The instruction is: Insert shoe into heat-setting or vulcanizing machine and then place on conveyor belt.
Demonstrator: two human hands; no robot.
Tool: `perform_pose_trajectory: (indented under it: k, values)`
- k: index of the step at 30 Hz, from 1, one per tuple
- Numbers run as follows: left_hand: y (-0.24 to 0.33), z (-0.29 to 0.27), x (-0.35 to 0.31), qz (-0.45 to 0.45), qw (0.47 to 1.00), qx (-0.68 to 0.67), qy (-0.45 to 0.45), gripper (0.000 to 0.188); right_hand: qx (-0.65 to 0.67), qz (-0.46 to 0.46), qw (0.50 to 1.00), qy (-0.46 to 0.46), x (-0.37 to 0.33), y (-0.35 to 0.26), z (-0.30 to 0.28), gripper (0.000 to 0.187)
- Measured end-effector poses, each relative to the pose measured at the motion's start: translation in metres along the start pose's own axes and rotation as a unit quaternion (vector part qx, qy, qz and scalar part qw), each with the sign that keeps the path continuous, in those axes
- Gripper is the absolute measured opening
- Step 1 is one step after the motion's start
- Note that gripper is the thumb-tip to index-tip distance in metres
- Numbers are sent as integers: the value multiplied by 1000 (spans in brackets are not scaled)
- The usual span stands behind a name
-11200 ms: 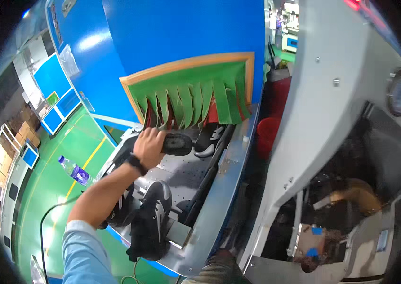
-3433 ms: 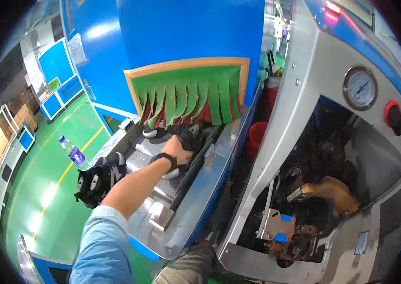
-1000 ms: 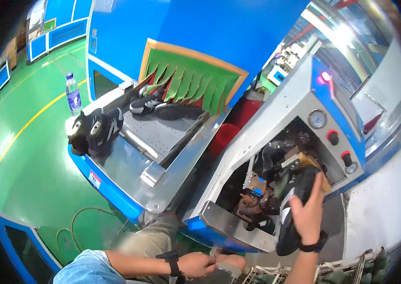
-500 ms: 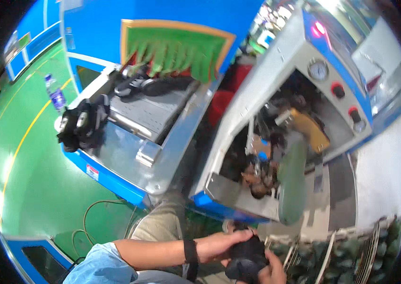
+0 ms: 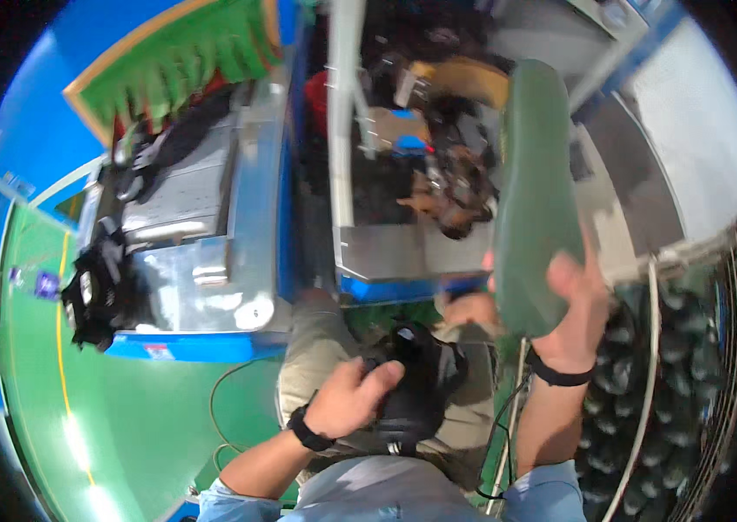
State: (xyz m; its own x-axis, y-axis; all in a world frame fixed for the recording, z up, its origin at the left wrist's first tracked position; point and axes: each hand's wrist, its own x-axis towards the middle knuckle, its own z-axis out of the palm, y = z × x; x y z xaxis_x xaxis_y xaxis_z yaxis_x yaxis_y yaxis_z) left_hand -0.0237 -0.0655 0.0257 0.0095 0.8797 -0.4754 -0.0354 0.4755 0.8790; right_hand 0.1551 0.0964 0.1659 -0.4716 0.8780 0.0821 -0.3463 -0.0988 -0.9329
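My left hand (image 5: pixel 351 400) is closed on a black shoe upper (image 5: pixel 421 391), which rests over my lap with its opening facing up. My right hand (image 5: pixel 579 300), slightly blurred, grips the lower end of a green foot-shaped shoe last (image 5: pixel 536 191). The thumb lies on its near face and fingertips show at its left edge. The last stands nearly upright in front of the machine (image 5: pixel 386 252), whose inside holds brown and metal parts. Whether the last touches the machine is hidden.
Left of the machine is a metal-topped conveyor (image 5: pixel 177 287) with black shoes (image 5: pixel 94 287) at its corner and a green fringed curtain (image 5: pixel 186 65) behind. On the right, a wire rack (image 5: pixel 651 348) holds many dark rounded pieces. A cable (image 5: pixel 216 400) lies on the green floor.
My right hand has left the black upper and taken hold of the green last. My left hand keeps the upper, now over my lap. The view has turned right and downward.
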Motion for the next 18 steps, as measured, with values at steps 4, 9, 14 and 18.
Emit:
perform_pose_trajectory:
  k: [4, 9, 14, 18]
  values:
    - [-19, 8, 6, 5, 998, -29, 62, 39, -348, -23, 932, 97, -122, 53, -115, 92]
    - [-79, -29, 30, 16, 982, -155, 105, 51, -393, 174, 853, 295, -264, 96, -135, 76]
    - [-63, -23, 27, 18, 994, -81, 67, 64, -527, 110, 639, 550, -334, 167, -176, 72]
    - [-28, -10, 12, 33, 997, 38, -64, 61, -405, 11, 666, 626, -307, 197, -251, 67]
